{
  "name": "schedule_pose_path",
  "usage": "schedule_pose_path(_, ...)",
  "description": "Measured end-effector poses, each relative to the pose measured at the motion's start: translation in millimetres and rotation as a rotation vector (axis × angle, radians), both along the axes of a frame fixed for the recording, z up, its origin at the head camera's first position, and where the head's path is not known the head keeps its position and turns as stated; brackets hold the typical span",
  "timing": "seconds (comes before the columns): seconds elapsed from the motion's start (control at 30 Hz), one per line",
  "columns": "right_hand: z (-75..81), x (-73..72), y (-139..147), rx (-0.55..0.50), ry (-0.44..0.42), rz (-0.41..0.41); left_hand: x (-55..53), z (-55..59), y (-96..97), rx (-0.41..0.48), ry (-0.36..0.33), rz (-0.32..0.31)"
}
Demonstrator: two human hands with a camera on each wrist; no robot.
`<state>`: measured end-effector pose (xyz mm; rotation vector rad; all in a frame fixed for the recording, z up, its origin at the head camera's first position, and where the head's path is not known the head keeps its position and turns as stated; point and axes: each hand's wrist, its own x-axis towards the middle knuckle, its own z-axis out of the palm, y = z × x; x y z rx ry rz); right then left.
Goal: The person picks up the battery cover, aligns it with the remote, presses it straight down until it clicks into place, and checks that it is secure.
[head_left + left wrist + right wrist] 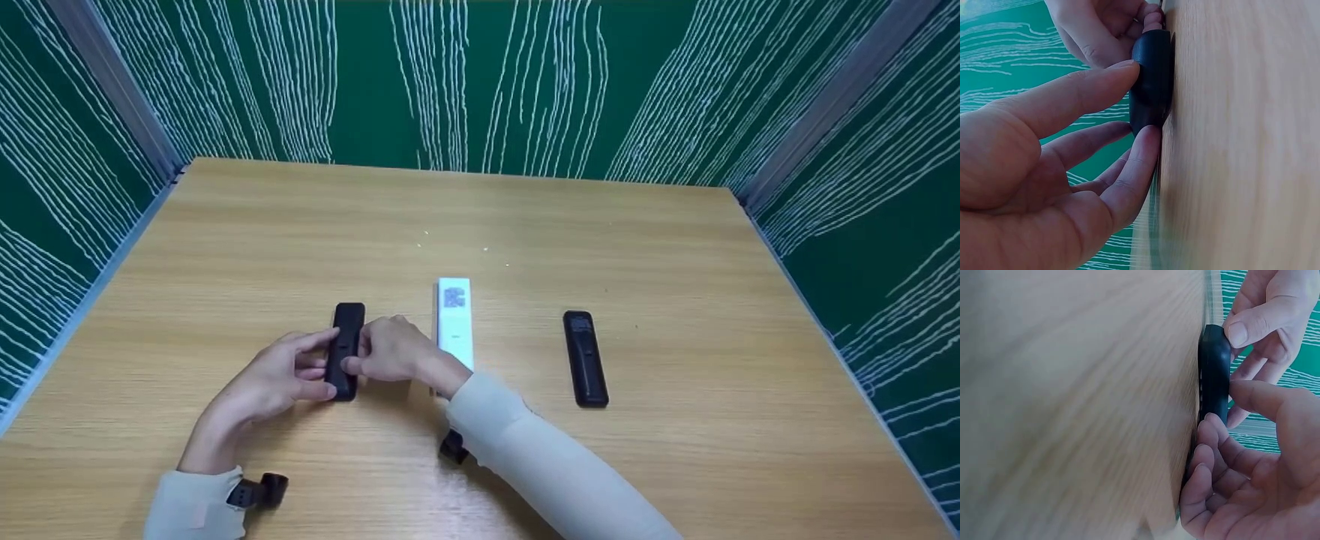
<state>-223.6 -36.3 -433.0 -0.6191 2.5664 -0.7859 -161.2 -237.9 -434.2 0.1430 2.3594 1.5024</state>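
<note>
A slim black remote control (348,319) lies on the table at the left of the row, with both hands on it. My left hand (271,376) holds it from the left, thumb by the near end and fingers along the side. From the right, my right hand (396,349) grips its edge, with the thumb on top and the other fingers curled low beside it. In the right wrist view the remote (1216,377) stays close against the tabletop. A white remote control (454,326) with a square printed code lies just beyond my right wrist, its near end partly hidden.
Farther right lies another black remote control (586,360) with a printed label. Small white specks (485,249) dot the wooden table (675,247) toward the back. Green panels (375,90) with white lines wall it in at the back and sides. Each sleeve carries a small black camera (259,491).
</note>
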Motion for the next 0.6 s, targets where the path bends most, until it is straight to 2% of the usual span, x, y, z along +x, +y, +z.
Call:
schedule_pose_path(0.3,0.6,5.7,-0.1,0.002,-0.013,0.007,-1.0,-2.7,-1.6,-0.001,0.031,-0.022)
schedule_pose_path(0.6,1.0,9.1,1.3,-0.007,-0.006,0.043,-0.4,-0.9,-0.2,0.002,0.019,-0.01)
